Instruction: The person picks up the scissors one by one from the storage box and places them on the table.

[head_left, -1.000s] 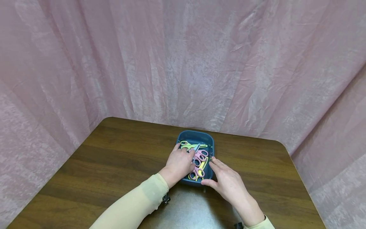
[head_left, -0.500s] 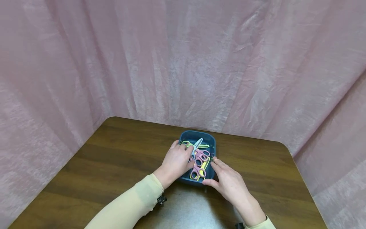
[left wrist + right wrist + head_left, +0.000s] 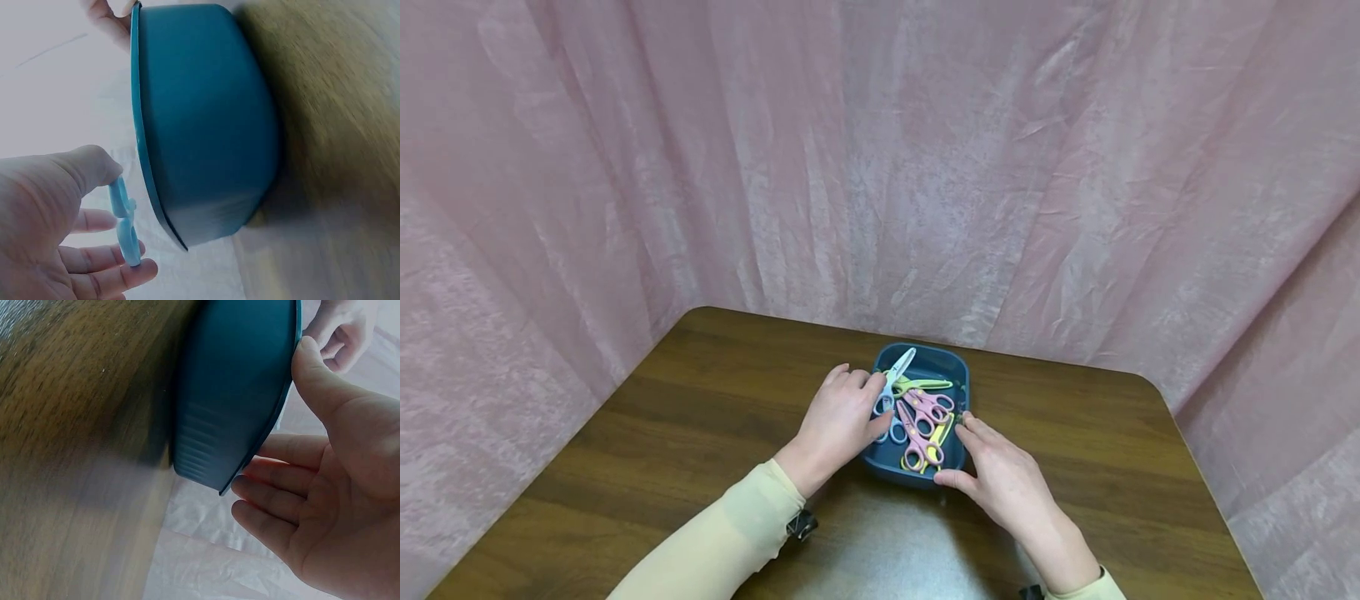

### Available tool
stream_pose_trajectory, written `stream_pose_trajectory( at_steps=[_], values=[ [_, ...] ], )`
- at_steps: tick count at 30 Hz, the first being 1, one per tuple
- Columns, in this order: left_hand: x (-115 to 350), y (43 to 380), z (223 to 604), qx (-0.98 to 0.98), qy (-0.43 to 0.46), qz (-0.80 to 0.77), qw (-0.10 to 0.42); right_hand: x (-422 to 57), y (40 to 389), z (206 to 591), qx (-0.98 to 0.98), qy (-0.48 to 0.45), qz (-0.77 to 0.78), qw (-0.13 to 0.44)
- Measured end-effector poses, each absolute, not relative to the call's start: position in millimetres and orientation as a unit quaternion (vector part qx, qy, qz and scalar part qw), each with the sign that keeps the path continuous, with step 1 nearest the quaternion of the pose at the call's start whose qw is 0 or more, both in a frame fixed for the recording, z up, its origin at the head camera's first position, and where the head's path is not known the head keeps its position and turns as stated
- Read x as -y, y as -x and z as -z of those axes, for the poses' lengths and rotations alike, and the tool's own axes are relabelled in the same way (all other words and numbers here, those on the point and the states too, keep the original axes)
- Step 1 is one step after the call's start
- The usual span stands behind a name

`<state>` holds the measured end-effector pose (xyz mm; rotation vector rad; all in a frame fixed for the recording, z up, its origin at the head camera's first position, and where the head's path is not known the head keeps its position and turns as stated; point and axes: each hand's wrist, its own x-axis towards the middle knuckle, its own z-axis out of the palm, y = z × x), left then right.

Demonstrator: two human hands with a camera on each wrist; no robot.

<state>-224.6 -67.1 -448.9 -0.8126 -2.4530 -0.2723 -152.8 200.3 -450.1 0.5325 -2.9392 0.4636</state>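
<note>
Between thumb and fingers my left hand pinches the handles of light-blue scissors, whose blades point up and away over the basket. In the left wrist view those blue handles stand just outside the rim. Inside the dark blue basket lie pink scissors, a second pink pair, green scissors and yellow scissors, overlapping one another. My right hand rests at the basket's near right corner; its thumb touches the rim and its extended fingers lie along the side.
A brown wooden table carries the basket near its far edge. Pink velvet curtain hangs behind and on both sides. A dark clip sits at the left sleeve's cuff.
My left hand has drawn the blue scissors left and up from the pile, toward the basket's left rim, uncovering more of the pink pairs. My right hand stays at the basket corner.
</note>
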Motion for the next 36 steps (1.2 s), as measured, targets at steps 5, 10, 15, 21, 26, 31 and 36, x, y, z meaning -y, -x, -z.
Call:
stream_pose_trajectory(
  at_steps=[5, 10, 15, 21, 26, 31, 36],
  values=[
    [76.9, 222.0, 448.4, 0.909, 0.298, 0.109, 0.270, -200.3, 153.6, 449.9, 0.971, -0.174, -0.152, 0.059],
    [87.6, 219.0, 449.3, 0.916, 0.286, 0.109, 0.259, -200.4, 152.7, 451.1, 0.972, -0.173, -0.151, 0.057],
    [101.0, 217.2, 453.1, 0.912, 0.276, 0.113, 0.281, -199.9, 151.2, 450.7, 0.971, -0.175, -0.153, 0.055],
    [118.1, 213.7, 458.4, 0.908, 0.271, 0.111, 0.299, -199.5, 150.8, 449.5, 0.972, -0.172, -0.153, 0.054],
    [135.1, 211.6, 465.9, 0.907, 0.264, 0.104, 0.310, -199.4, 150.8, 449.8, 0.971, -0.175, -0.151, 0.057],
    [149.3, 210.4, 473.2, 0.910, 0.259, 0.092, 0.311, -199.4, 150.5, 450.3, 0.971, -0.174, -0.152, 0.059],
    [160.0, 211.7, 478.7, 0.910, 0.258, 0.072, 0.317, -199.1, 151.0, 449.8, 0.971, -0.174, -0.153, 0.059]
  ],
)
